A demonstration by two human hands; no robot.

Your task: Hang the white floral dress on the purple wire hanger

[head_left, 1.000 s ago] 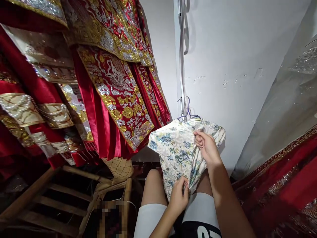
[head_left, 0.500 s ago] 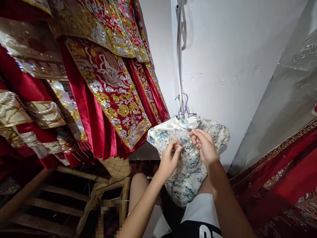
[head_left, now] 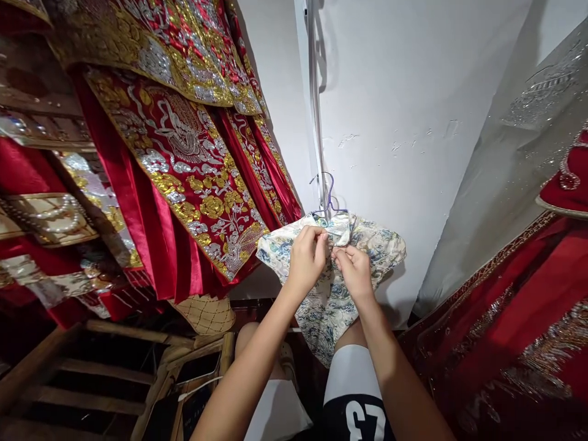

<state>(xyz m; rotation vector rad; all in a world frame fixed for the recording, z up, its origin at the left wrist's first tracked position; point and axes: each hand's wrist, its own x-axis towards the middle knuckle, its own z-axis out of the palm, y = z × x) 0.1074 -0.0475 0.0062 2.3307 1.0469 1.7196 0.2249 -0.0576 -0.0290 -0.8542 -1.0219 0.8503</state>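
A short-sleeved floral shirt [head_left: 316,312], cream with blue and green flowers, hangs from a purple hanger [head_left: 330,195] against the wall. My left hand [head_left: 309,254] is closed in a pinch on the shirt near the left side of its collar. Just below the collar [head_left: 340,229], my right hand [head_left: 353,268] pinches the front edge of the cloth. The hands are close together, fingertips almost meeting at the neckline. Any button or fastener between the fingers is too small to make out.
Red garments with gold and silver embroidery [head_left: 202,159] hang on the left. More red beaded cloth [head_left: 514,306] is at the right, beside a sheer sparkly fabric [head_left: 505,141]. A wooden slatted chair [head_left: 105,367] stands at lower left. A white pole [head_left: 312,92] runs up the wall.
My left hand has moved up to the collar and closed on the cloth. My right hand has shifted left and slightly down, bringing the hands together. The view has turned slightly right.
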